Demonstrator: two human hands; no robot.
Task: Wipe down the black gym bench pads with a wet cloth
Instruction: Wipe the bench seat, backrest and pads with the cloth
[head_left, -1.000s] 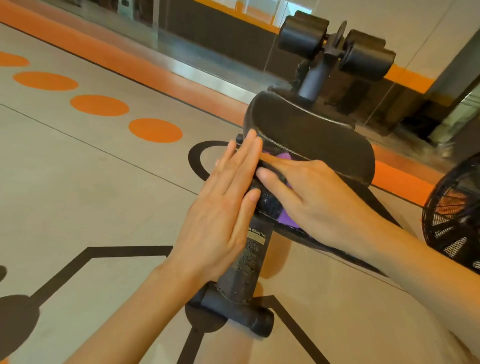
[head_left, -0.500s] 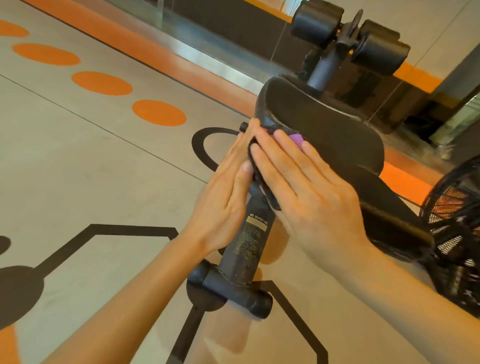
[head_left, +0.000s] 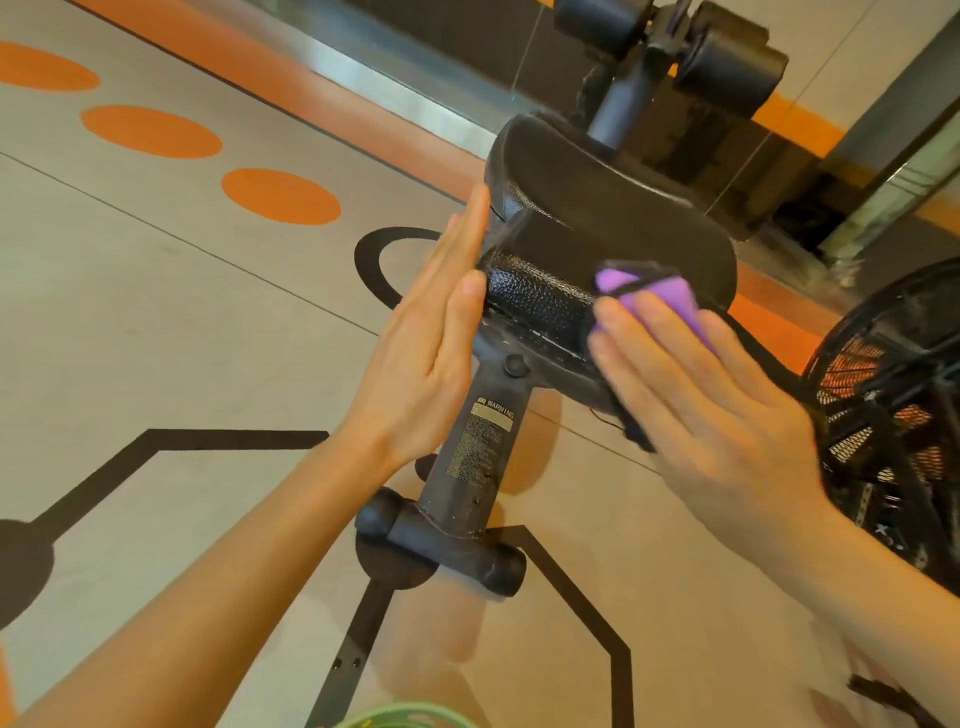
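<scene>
The black gym bench pad (head_left: 613, 234) slopes up and away from me, its near end (head_left: 540, 299) textured and shiny. My left hand (head_left: 426, 353) lies flat with straight fingers against the pad's left edge. My right hand (head_left: 711, 415) presses a purple cloth (head_left: 670, 301) with straight fingers onto the pad's near right side. Two black roller pads (head_left: 727, 67) sit at the bench's far top.
The bench's post with a warning label (head_left: 483, 441) runs down to a foot bar (head_left: 447, 545) on the floor. A black fan cage (head_left: 893, 395) stands close on the right. A green rim (head_left: 410, 717) shows at the bottom edge. Orange dots (head_left: 280, 196) mark the floor on the left.
My right hand has slid the cloth from the pad's left near corner across to its right side. My left hand has stayed flat on the left edge.
</scene>
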